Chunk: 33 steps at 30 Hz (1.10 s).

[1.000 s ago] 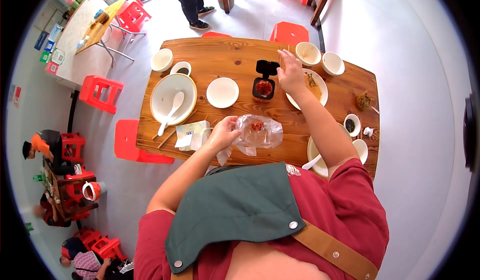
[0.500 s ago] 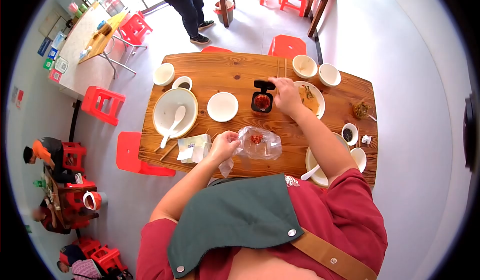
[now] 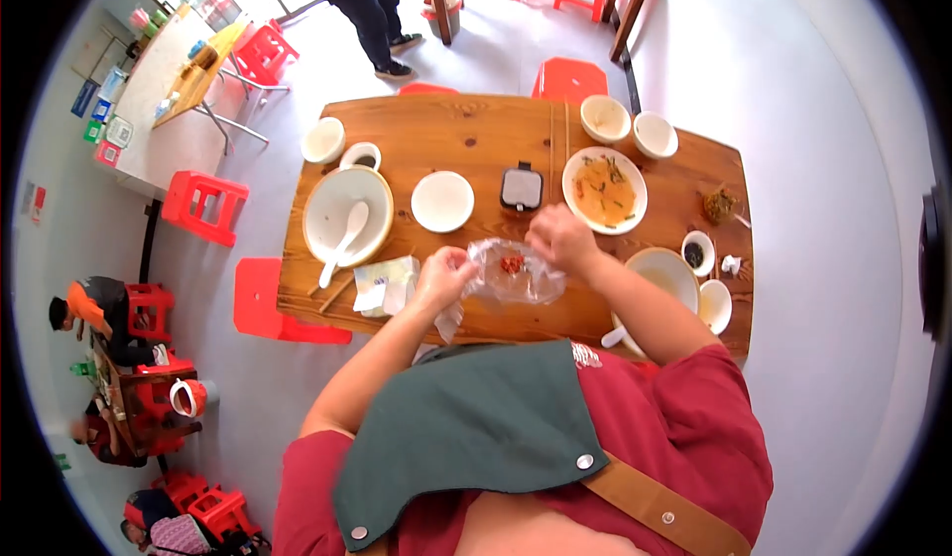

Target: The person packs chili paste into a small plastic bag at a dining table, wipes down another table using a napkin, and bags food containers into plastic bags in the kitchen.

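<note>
A clear plastic bag point(image 3: 526, 288) with a small heap of red chili-like bits point(image 3: 512, 263) in it lies near the table's front edge. My left hand point(image 3: 446, 278) pinches the bag's left side. At its upper right edge, my right hand point(image 3: 563, 239) has its fingers closed on the plastic. Just beyond the bag stands a black condiment box point(image 3: 522, 189) with its lid down. A plate of orange broth and scraps point(image 3: 605, 189) sits right of the box. By my left wrist rests a tissue pack point(image 3: 385, 284).
The wooden table point(image 3: 466, 124) also bears a large bowl with a spoon point(image 3: 317, 214), a white dish point(image 3: 442, 202), several bowls and a jar point(image 3: 718, 205). Red stools point(image 3: 570, 80) surround it. A person point(image 3: 367, 20) stands beyond; others sit at left.
My right hand has left the black box and come down to the bag's right side. The box's lid, raised before, is now down. My left hand has stayed on the bag.
</note>
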Available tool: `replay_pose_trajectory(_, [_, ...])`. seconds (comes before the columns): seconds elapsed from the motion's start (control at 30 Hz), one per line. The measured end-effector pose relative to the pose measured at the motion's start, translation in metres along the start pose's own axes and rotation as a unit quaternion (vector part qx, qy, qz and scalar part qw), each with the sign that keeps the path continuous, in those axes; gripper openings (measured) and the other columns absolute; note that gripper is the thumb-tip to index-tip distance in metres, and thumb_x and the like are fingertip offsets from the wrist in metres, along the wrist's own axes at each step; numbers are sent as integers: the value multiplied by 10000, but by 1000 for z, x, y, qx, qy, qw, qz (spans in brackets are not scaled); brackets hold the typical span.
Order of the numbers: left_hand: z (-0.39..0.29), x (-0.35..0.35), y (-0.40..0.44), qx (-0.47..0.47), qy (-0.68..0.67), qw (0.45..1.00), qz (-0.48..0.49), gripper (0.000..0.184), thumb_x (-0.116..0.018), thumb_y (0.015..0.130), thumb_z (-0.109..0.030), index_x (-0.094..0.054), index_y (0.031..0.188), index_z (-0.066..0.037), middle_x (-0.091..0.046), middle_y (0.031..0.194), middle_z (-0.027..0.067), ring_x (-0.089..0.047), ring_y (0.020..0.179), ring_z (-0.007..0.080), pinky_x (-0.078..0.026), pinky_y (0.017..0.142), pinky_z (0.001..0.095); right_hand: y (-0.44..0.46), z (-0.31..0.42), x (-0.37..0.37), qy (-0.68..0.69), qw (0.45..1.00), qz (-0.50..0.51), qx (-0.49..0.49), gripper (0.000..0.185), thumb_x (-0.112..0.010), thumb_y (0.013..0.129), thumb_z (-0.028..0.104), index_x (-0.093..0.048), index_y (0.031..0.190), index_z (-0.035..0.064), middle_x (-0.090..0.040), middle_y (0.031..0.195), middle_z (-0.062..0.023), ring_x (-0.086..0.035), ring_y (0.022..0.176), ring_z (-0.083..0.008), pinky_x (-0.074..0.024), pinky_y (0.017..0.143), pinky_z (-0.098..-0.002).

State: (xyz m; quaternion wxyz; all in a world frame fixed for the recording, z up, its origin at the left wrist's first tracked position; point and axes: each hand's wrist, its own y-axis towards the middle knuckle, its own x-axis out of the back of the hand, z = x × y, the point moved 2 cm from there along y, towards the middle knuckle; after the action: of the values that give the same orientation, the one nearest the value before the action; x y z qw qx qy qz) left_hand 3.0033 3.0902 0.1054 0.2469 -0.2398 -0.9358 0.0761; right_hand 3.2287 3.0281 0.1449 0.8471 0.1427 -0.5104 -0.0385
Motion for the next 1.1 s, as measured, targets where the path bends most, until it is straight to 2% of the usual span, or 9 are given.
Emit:
replay_pose_trajectory(0.13, [-13, 9, -8, -54, 76, 996, 7, 105, -575, 705, -105, -583, 771, -24, -600, 751, 142, -588, 700, 245, -465, 637, 336, -26, 36, 0, -82, 986, 144, 15, 536, -689, 572, 232, -443, 1040, 142, -430, 980, -117, -475, 885, -292, -481, 658, -393])
replay_pose_trajectory(0.3, [-59, 33, -29, -53, 267, 962, 1, 168, -463, 762, -212, -557, 855, -107, -595, 820, 136, -567, 780, 325, -444, 651, 415, -28, 6, 7, -75, 944, 253, -199, 275, -539, 745, 196, -455, 992, 109, -580, 781, -162, -577, 759, -345, -453, 654, -433])
replay_pose_trajectory(0.4, [-78, 32, -37, -79, 221, 972, 13, 178, -534, 766, -220, -575, 865, -78, -617, 811, 100, -595, 754, 239, -468, 659, 338, -19, 26, 17, 229, 935, 123, -242, 364, -626, 690, 85, -462, 1013, 48, -589, 727, -108, -595, 668, -214, -475, 601, -309])
replay_pose_trajectory(0.57, [-113, 37, -59, -341, -50, 926, 152, 244, -623, 721, -84, -566, 957, -54, -565, 907, 84, -560, 792, 135, -453, 684, 259, -2, 108, 28, 406, 909, 76, -52, 348, -659, 700, 75, -504, 1010, 41, -560, 813, -51, -535, 744, -115, -450, 656, -239])
replay_pose_trajectory(0.73, [-83, 98, -60, -281, -40, 958, 42, 497, -618, 712, -69, -433, 1173, -71, -543, 950, 77, -541, 841, 163, -432, 733, 261, 7, 126, 49, 427, 902, -3, -62, 156, -632, 731, 65, -553, 857, 18, -559, 749, -40, -531, 703, -91, -434, 608, -225])
replay_pose_trajectory(0.87, [-33, 99, -70, -177, 126, 961, 174, 581, -588, 675, -68, -383, 1219, -53, -526, 1037, 96, -537, 875, 220, -426, 777, 305, 18, 138, 56, 377, 923, 79, 27, 76, -588, 736, 18, -569, 809, 10, -569, 771, -60, -543, 675, -119, -434, 570, -224])
replay_pose_trajectory(0.93, [-48, 105, -86, -335, 382, 856, -100, 609, -606, 661, -97, -379, 1225, -55, -496, 1102, 124, -531, 896, 245, -417, 802, 307, 22, 136, 48, 452, 886, 81, -69, 51, -573, 753, 11, -555, 802, 8, -563, 761, -37, -540, 687, -98, -430, 627, -216])
replay_pose_trajectory(1.0, [-66, 100, -93, -356, 330, 870, -87, 608, -624, 685, -153, -373, 1231, -59, -458, 1152, 148, -528, 902, 273, -420, 803, 314, 27, 147, 46, 481, 868, 102, -72, 34, -571, 748, 2, -563, 779, 14, -573, 767, -40, -540, 689, -95, -428, 625, -214])
replay_pose_trajectory(1.1, [-75, 69, -84, -285, 50, 952, 101, 525, -636, 728, -198, -431, 1188, -48, -522, 1093, 103, -555, 859, 208, -434, 773, 279, 44, 181, 57, 394, 889, 103, 208, 69, -579, 745, 45, -572, 806, 15, -579, 730, -49, -537, 667, -119, -430, 607, -237])
